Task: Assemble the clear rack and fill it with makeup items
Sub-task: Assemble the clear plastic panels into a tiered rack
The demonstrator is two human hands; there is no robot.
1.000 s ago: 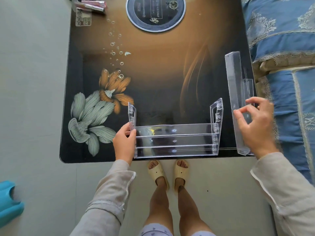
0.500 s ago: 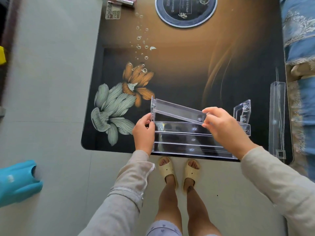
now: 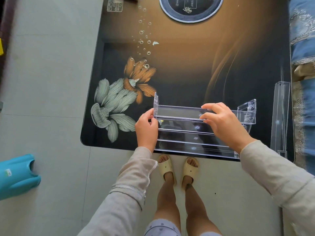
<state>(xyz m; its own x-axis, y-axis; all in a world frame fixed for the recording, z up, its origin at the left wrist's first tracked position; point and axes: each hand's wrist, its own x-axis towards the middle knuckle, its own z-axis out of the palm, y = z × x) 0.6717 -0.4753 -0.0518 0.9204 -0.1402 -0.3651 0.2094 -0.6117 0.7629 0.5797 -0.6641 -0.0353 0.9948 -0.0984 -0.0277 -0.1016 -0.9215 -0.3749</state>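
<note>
A clear stepped rack [image 3: 192,139] stands at the near edge of the dark flower-printed table [image 3: 187,68], with two lower tiers between its side panels. My left hand [image 3: 147,127] grips the rack's left side panel. My right hand [image 3: 221,122] pinches a clear shelf strip [image 3: 179,112] that lies level across the rack's top position, its left end against the left panel. The right side panel [image 3: 248,110] stands clear beyond my right hand. Another loose clear shelf strip [image 3: 279,120] lies lengthwise near the table's right edge.
A round dark disc [image 3: 190,9] sits at the table's far edge, with a small clear piece [image 3: 114,5] at the far left corner. A blue plastic item [image 3: 15,176] lies on the floor at left. A blue patterned sofa [image 3: 303,40] borders the table's right side.
My right hand took one clear strip from the right edge and carried it to the rack. The strip went from tilted to level at the top tier. My left hand stayed on the left panel.
</note>
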